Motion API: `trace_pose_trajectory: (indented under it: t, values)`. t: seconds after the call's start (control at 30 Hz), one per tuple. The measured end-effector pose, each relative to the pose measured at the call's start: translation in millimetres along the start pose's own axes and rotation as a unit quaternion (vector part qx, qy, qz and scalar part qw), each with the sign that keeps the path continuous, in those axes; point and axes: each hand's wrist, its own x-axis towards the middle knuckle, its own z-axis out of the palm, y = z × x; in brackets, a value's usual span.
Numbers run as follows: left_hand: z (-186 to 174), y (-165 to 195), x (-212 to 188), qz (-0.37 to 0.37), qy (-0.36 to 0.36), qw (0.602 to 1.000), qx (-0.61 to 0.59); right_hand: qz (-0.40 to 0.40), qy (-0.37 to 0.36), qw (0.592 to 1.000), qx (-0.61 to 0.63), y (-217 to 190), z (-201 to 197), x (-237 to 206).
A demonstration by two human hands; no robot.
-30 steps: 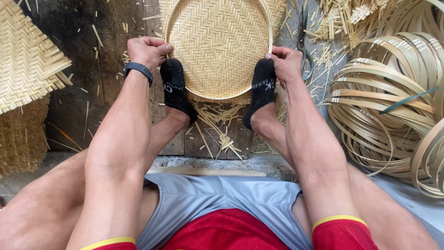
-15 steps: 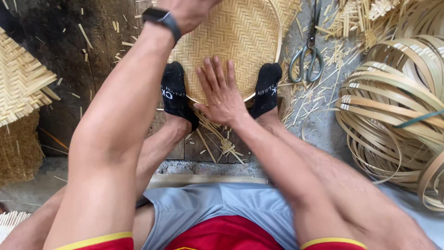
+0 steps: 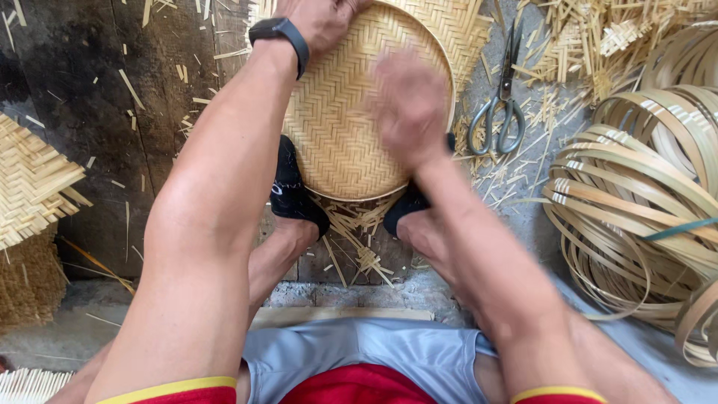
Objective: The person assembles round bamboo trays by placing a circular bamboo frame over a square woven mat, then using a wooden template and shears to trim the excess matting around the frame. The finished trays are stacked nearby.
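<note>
A round woven bamboo tray (image 3: 348, 120) lies on the ground, pinned at its near rim by my two feet in black socks (image 3: 293, 191). My left hand (image 3: 318, 19), with a black band on the wrist, grips the tray's far rim at the top of the view. My right hand (image 3: 407, 105) is blurred with motion and hovers flat over the tray's right half, fingers apart, holding nothing. Whether it touches the weave I cannot tell.
Scissors (image 3: 499, 112) lie right of the tray among bamboo scraps. Coils of bamboo strips (image 3: 643, 202) fill the right side. A woven mat piece (image 3: 34, 179) sits at the left on the dark boards. Loose splinters lie between my feet.
My right hand left the tray's near edge between my feet and moved up over the tray's right half. My left hand stays on the far rim. The view has shifted slightly.
</note>
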Motion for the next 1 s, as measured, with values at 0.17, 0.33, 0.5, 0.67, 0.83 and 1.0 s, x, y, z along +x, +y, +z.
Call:
trace_pose_trajectory:
  t: [0.17,0.33,0.5,0.67,0.83,1.0]
  values:
    - [6,-7,12,-0.021,-0.006,0.993,0.118,0.089,-0.028,0.995,0.022,90,10,65]
    - [6,-9,26,-0.118,-0.047,0.991,0.032,0.225,-0.081,0.957,0.164,112,25,66]
    - [5,-9,25,-0.156,-0.034,0.987,-0.027,0.022,0.223,0.959,-0.173,107,25,28]
    - [13,-18,28,-0.182,-0.054,0.98,-0.057,0.392,-0.05,0.913,0.104,115,36,13]
    - [11,-16,24,-0.158,-0.044,0.985,-0.061,0.42,-0.075,0.894,0.134,115,27,30]
    - [-2,-14,-17,-0.091,0.113,0.976,0.161,0.353,-0.058,0.916,0.18,100,12,33]
